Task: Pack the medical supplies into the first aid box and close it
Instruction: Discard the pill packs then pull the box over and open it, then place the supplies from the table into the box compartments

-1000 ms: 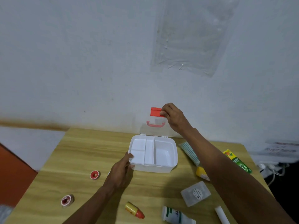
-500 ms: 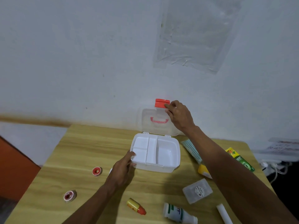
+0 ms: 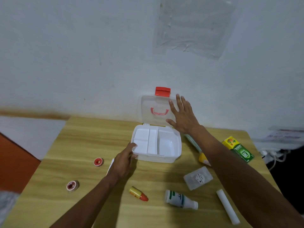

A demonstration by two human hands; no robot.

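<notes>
White plastic first aid box (image 3: 171,155) mid-way on pale wooden desk (image 3: 82,142), clear lid (image 3: 148,106) upright; left grip (image 3: 125,160) clamped on its near-left corner, right grip (image 3: 182,117) spread flat, holding nothing, at the lid. Smooth white green-labelled bottle (image 3: 181,200) lies nearward of both, long axis crosswise, closer to right grip; likely first pick.

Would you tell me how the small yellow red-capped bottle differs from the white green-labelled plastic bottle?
The small yellow red-capped bottle is shorter and slimmer than the white green-labelled plastic bottle. The yellow bottle's cap is red, the white bottle's white. Both lie sideways on the wooden table.
</notes>
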